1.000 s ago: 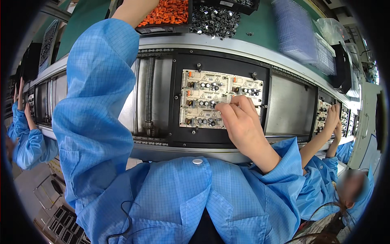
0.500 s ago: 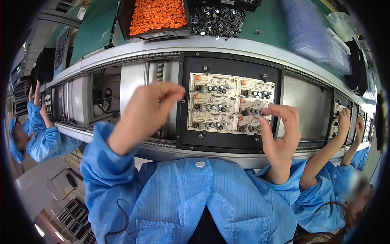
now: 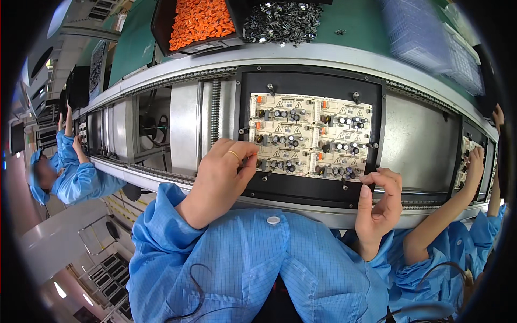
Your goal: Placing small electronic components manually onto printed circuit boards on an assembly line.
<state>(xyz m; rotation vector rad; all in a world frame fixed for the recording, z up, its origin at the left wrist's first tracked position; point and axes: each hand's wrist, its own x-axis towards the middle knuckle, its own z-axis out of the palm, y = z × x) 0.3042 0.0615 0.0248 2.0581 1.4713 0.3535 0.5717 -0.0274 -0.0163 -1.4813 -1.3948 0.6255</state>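
Observation:
A cream circuit board panel (image 3: 315, 137) with repeated sections lies in a black carrier frame (image 3: 301, 78). Capacitors and small orange blocks stand on the sections. My left hand (image 3: 223, 175), a ring on one finger, is closed in a pinch at the panel's lower left edge; its fingertips hide that spot, and whatever they hold is too small to make out. Beside the lower right corner of the panel is my right hand (image 3: 378, 207), fingers curled and thumb apart from them, with nothing visible in it.
Behind the conveyor rail (image 3: 318, 53) stands a black bin of orange parts (image 3: 202, 24), beside a pile of small black parts (image 3: 283, 22). Clear plastic trays (image 3: 425, 40) are stacked at far right. Co-workers sit left (image 3: 81, 180) and right (image 3: 431, 258) along the line.
My left hand has come down and right onto the panel's lower left edge. My right hand has drawn back from the components toward the frame's near edge. The view has shifted slightly.

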